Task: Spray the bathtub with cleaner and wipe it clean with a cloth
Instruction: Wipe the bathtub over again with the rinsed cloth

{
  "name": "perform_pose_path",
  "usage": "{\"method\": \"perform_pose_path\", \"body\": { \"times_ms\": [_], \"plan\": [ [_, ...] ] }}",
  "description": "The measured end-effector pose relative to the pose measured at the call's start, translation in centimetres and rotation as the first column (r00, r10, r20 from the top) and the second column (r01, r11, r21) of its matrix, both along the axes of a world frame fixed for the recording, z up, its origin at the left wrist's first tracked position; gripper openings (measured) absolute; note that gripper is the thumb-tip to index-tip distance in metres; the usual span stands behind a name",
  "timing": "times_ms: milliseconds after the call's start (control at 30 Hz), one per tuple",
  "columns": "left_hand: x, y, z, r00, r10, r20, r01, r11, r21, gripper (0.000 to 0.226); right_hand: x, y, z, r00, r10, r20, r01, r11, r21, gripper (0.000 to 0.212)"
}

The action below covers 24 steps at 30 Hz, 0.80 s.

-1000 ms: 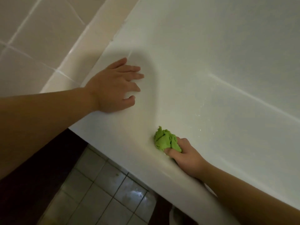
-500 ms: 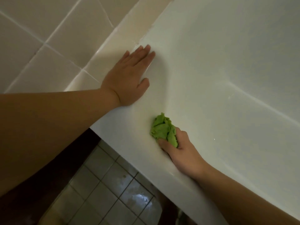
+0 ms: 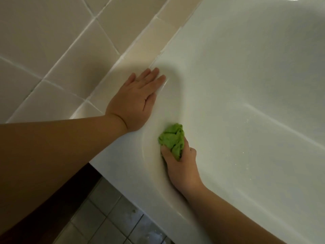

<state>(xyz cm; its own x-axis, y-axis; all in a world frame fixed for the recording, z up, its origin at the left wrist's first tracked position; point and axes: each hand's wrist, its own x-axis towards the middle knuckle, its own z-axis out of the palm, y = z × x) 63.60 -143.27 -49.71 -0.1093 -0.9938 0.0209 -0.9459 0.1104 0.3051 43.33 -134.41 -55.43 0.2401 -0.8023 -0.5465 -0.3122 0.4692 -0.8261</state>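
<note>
Bathtub (image 3: 246, 85), white, filling the right of the view, rim running beside the beige wall tiles (image 3: 52, 41). Left hand (image 3: 135, 101) flat and spread on the rim near the tiled ledge, fingers straight, holding nothing. Right hand (image 3: 181, 166) curled tight round a crumpled green cloth (image 3: 173, 138), pressing it onto the curved inner wall just below the rim; grey floor tiles (image 3: 112, 217) down below.
</note>
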Motion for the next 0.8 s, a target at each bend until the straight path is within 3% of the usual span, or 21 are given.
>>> {"method": "perform_pose_path", "body": {
  "times_ms": [100,300,500,633,733,800],
  "plan": [
    [0.3,-0.8,0.0,1.0,-0.015,0.016,0.015,1.0,0.01,0.053,2.9,-1.6,1.4,0.982,-0.188,0.025,0.188,0.982,0.026,0.071],
    [0.9,-3.2,0.1,0.996,-0.081,0.041,0.08,0.996,0.025,0.053,3.1,-0.7,1.2,0.993,-0.119,0.004,0.119,0.982,-0.144,0.075],
    [1.1,-4.7,0.0,0.99,-0.13,0.056,0.128,0.991,0.036,0.055,6.1,-3.6,1.8,0.92,-0.391,0.02,0.391,0.919,-0.051,0.066],
    [1.1,-5.8,0.2,0.982,-0.158,0.103,0.15,0.985,0.084,0.059,6.8,-2.2,2.2,0.938,-0.343,0.05,0.346,0.922,-0.172,0.073],
    [1.1,-6.6,0.3,0.977,-0.177,0.122,0.163,0.98,0.114,0.06,5.0,-2.0,0.4,0.975,-0.224,0.011,0.22,0.943,-0.25,0.048],
    [1.1,-6.9,0.3,0.974,-0.191,0.124,0.178,0.978,0.111,0.062,4.9,-3.4,-0.5,0.953,-0.296,-0.058,0.276,0.933,-0.23,0.027]
  ]
}}
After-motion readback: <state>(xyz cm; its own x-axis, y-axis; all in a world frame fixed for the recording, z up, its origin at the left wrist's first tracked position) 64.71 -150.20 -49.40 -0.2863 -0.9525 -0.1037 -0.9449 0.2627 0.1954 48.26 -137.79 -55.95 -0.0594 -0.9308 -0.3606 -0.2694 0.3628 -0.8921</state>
